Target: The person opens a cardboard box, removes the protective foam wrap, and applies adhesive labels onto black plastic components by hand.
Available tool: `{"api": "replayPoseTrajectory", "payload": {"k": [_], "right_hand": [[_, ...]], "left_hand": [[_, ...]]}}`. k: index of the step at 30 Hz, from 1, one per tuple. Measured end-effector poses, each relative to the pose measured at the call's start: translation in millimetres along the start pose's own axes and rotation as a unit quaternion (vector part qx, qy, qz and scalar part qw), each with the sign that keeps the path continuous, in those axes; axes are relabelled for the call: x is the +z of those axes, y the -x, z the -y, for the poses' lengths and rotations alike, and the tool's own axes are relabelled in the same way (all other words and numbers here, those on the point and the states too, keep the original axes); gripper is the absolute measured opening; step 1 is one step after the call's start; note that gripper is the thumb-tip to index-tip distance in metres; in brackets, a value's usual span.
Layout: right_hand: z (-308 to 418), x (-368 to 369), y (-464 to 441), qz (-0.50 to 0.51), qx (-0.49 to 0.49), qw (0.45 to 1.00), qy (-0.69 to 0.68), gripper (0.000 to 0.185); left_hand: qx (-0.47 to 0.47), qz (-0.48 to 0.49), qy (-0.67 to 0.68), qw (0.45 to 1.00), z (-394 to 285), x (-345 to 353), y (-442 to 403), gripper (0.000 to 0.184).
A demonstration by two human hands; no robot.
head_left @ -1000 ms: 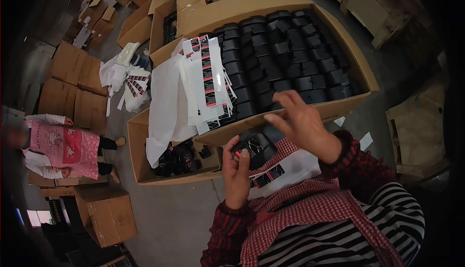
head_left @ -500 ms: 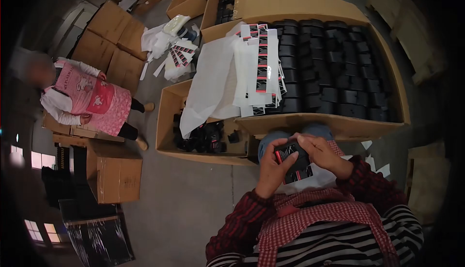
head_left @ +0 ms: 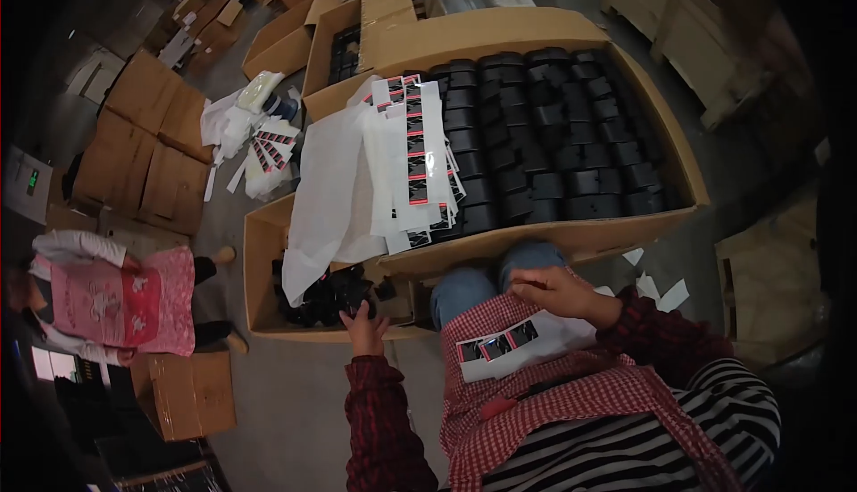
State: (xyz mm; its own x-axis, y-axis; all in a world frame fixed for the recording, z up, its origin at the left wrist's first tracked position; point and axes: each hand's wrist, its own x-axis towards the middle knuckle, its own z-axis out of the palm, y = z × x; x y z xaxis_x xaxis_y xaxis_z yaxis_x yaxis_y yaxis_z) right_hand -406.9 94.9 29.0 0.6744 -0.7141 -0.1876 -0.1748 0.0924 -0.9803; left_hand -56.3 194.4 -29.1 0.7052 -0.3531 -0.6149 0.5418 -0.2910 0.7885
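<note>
My left hand [head_left: 364, 329] reaches to the front edge of a lower carton [head_left: 268, 313], its fingers spread beside the loose black plastic parts [head_left: 339, 294] inside. Above my lap is my right hand [head_left: 564, 296], fingers curled and pressed together; anything between the fingertips is too small to make out. Below it, across my checked apron [head_left: 469, 403], lies a white label sheet [head_left: 486, 371] with black-and-red labels.
A large carton [head_left: 553, 235] in front of me holds rows of black plastic parts [head_left: 536, 144]. Label sheets [head_left: 428, 148] and white backing paper [head_left: 326, 175] overhang its left side. A person in a pink apron [head_left: 94, 300] stands at left, near stacked cartons [head_left: 174, 184].
My left hand has moved from the lap to the lower carton, and the labelled black part is gone from between my hands. My right hand stays over the lap. The view has shifted.
</note>
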Motion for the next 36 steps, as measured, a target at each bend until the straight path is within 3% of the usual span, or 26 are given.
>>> {"api": "replayPoseTrajectory", "payload": {"k": [1, 3, 8, 10, 12, 13, 15, 16, 20, 21, 22, 25, 28, 30, 31, 33, 35, 36], "right_hand": [[-1, -3, -1, 0.006, -0.009, 1.0, -0.004, 0.022], [-3, -8, -2, 0.009, -0.015, 1.0, -0.012, 0.019], [4, -27, 9, -0.058, -0.071, 0.969, 0.228, 0.012], [1, -31, 13, -0.068, -0.074, 0.968, 0.232, 0.013], [-1, -34, 23, -0.076, -0.065, 0.967, 0.233, 0.015], [0, -33, 28, -0.078, -0.106, 0.963, 0.235, 0.016], [-9, -28, 44, -0.083, -0.133, 0.961, 0.227, 0.017], [-13, -30, 47, -0.08, -0.148, 0.959, 0.228, 0.019], [-22, -35, 57, -0.066, -0.179, 0.951, 0.245, 0.022], [-19, -41, 55, -0.077, -0.181, 0.948, 0.249, 0.022], [-14, -50, 51, -0.106, -0.162, 0.947, 0.258, 0.021], [-8, -87, 22, -0.24, -0.181, 0.901, 0.312, 0.018], [-30, -151, -6, -0.309, -0.134, 0.865, 0.371, 0.022], [-54, -199, -10, -0.391, -0.037, 0.767, 0.507, 0.032], [-58, -221, -1, -0.403, -0.035, 0.756, 0.514, 0.032], [-69, -258, 25, -0.429, 0.154, 0.723, 0.52, 0.043], [-82, -287, 46, -0.414, 0.18, 0.721, 0.526, 0.044], [-86, -295, 58, -0.394, 0.21, 0.723, 0.527, 0.046]], "left_hand": [[-0.002, 0.005, -0.003, 1.0, -3, 13, 4, 0.041], [0.173, 0.157, -0.097, 0.967, -9, 35, 17, 0.034], [0.219, 0.25, -0.12, 0.935, -24, 95, 61, 0.028], [0.242, 0.281, -0.13, 0.919, -26, 111, 66, 0.027], [0.2, 0.345, -0.175, 0.9, -28, 121, 80, 0.027], [0.19, 0.349, -0.177, 0.9, -23, 119, 91, 0.027], [0.215, 0.491, -0.278, 0.797, -13, 115, 114, 0.028], [0.205, 0.515, -0.317, 0.77, -4, 112, 117, 0.029], [0.194, 0.49, -0.354, 0.772, 13, 104, 123, 0.027], [0.16, 0.478, -0.314, 0.804, 19, 103, 121, 0.026], [0.124, 0.465, -0.272, 0.833, 24, 103, 120, 0.026], [0.089, 0.452, -0.262, 0.848, 29, 107, 133, 0.024], [0.078, 0.463, -0.238, 0.85, 48, 105, 140, 0.024], [0.116, 0.464, -0.259, 0.839, 61, 96, 140, 0.025], [0.124, 0.464, -0.264, 0.836, 62, 92, 143, 0.024], [0.136, 0.463, -0.265, 0.835, 58, 77, 149, 0.023], [0.019, 0.411, -0.224, 0.883, 59, 59, 148, 0.021], [0.019, 0.413, -0.225, 0.882, 61, 51, 146, 0.021]]}}
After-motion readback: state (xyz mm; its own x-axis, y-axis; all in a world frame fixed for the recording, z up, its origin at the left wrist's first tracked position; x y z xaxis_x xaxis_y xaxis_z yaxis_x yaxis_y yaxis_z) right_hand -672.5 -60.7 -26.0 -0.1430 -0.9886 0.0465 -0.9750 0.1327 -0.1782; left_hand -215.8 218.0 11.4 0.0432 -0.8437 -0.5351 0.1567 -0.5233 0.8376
